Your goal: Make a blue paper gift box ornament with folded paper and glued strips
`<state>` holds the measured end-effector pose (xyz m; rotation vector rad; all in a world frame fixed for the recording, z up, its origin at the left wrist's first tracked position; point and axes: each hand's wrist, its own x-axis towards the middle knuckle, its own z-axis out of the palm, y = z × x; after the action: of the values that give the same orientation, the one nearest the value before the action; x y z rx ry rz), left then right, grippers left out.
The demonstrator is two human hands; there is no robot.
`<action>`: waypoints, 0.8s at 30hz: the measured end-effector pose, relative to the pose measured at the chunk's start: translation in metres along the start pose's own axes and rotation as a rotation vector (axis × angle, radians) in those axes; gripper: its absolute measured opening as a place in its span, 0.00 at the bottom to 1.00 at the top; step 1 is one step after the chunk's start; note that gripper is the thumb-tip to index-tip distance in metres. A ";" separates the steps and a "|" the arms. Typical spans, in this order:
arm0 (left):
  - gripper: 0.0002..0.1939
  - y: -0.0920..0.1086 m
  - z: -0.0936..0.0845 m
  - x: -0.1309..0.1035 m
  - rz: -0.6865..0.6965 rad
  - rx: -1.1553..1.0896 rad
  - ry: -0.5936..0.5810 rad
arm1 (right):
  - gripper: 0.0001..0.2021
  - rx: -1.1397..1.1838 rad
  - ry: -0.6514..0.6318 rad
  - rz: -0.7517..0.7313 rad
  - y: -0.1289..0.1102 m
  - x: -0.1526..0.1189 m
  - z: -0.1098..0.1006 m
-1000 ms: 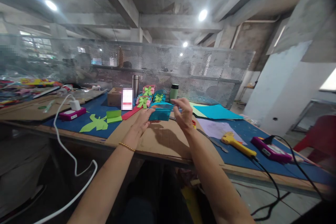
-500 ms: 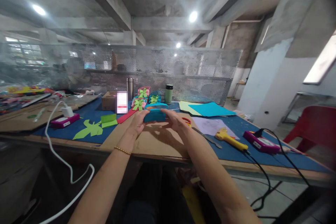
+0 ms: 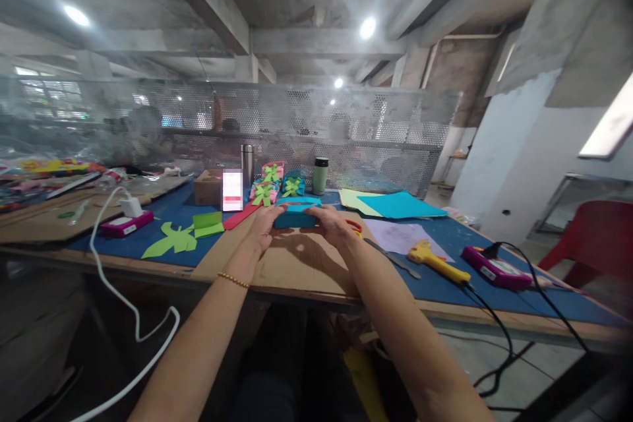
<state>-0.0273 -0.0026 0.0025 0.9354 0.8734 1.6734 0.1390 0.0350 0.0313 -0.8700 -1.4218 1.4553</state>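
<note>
Between my two hands is a small blue box (image 3: pixel 297 216), apparently of foam sheet or card, held above a brown cardboard sheet (image 3: pixel 301 270). My left hand (image 3: pixel 264 227) grips its left end, fingers closed with the thumb on the near side. At the right end my right hand (image 3: pixel 333 223) grips it the same way. The fingers behind the box are hidden. Just beyond stand small pink boxes (image 3: pixel 264 194) and a blue box (image 3: pixel 293 186), each topped with a green bow. Scissors (image 3: pixel 354 227) with red and yellow handles lie beside my right hand.
A yellow glue gun (image 3: pixel 440 264), a metal blade-like tool (image 3: pixel 393 257) and a purple power strip (image 3: pixel 494 268) lie right. Green cut pieces (image 3: pixel 171 240), another purple power strip (image 3: pixel 126 223) and a cardboard box (image 3: pixel 208 187) are left. A steel flask (image 3: pixel 248 165) and green bottle (image 3: pixel 320 176) stand behind.
The blue box's gap between its upper and lower parts has narrowed, and my fingers have closed in on its ends. The whole view has shifted slightly.
</note>
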 end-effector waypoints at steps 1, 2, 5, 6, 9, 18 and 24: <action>0.13 0.000 0.000 0.000 -0.001 0.011 0.002 | 0.12 0.001 0.004 -0.004 0.001 0.001 0.000; 0.14 -0.001 0.001 0.000 -0.003 0.019 0.001 | 0.13 0.002 0.009 -0.005 0.003 0.002 -0.001; 0.14 -0.001 0.002 0.000 0.006 0.021 -0.008 | 0.13 0.007 -0.008 -0.011 0.007 0.004 -0.001; 0.13 -0.001 0.002 -0.001 0.011 0.019 -0.010 | 0.12 0.012 -0.015 -0.018 0.009 0.004 -0.001; 0.10 -0.001 0.003 -0.001 0.023 0.021 -0.003 | 0.11 0.025 -0.008 -0.037 0.010 0.004 0.000; 0.14 -0.004 0.000 0.001 0.008 0.020 -0.053 | 0.11 0.000 -0.005 -0.042 0.008 0.004 0.002; 0.13 -0.005 -0.001 0.002 0.009 0.046 -0.015 | 0.10 -0.009 -0.008 -0.062 0.010 0.006 0.000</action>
<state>-0.0261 0.0003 -0.0019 0.9832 0.9023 1.6578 0.1359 0.0415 0.0217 -0.8196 -1.4498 1.4083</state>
